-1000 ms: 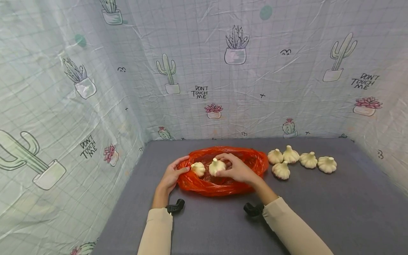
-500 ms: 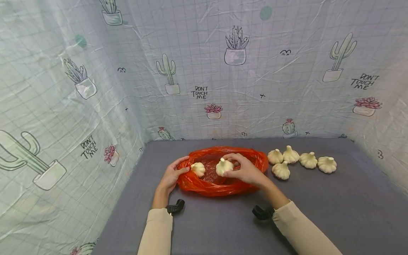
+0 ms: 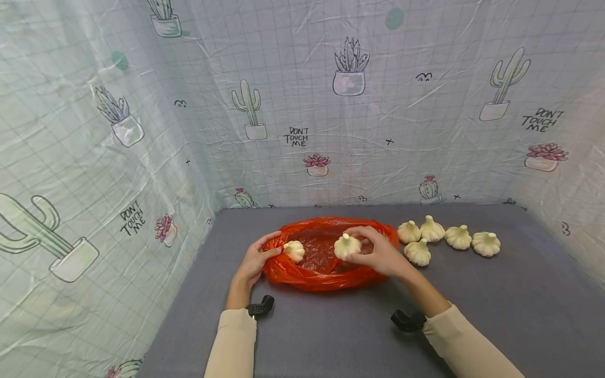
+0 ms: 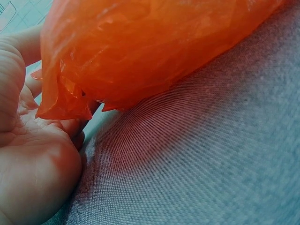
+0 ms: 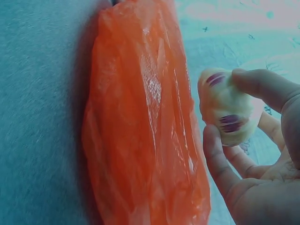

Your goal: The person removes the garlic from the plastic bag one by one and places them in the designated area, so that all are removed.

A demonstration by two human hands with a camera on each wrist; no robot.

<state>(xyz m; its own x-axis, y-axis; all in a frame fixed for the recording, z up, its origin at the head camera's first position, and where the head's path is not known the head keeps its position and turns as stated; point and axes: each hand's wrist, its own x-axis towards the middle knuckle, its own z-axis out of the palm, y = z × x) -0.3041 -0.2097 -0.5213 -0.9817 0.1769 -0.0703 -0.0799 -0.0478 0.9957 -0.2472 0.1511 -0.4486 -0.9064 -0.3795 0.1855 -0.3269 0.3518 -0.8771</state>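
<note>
A red plastic bag (image 3: 321,283) lies mouth up on the grey table, its rim spread wide. My left hand (image 3: 252,261) grips the bag's left rim, thumb over the edge; the left wrist view shows the bag's crumpled side (image 4: 140,61) against the palm. Inside the bag, at its left end, sits one garlic bulb (image 3: 294,252). With thumb and fingertips my right hand (image 3: 378,254) holds another garlic bulb (image 3: 347,247) over the right half of the bag, stem up. In the right wrist view this bulb (image 5: 229,105) shows purple streaks and is above the bag's rim.
Several garlic bulbs (image 3: 457,238) lie in a loose group on the table to the right of the bag, the nearest (image 3: 418,253) close to its right end. A patterned curtain (image 3: 302,105) stands along the table's back and sides.
My right hand has moved to the right over the bag, carrying its garlic bulb away from the one at the left end. The left hand and the bag have stayed put.
</note>
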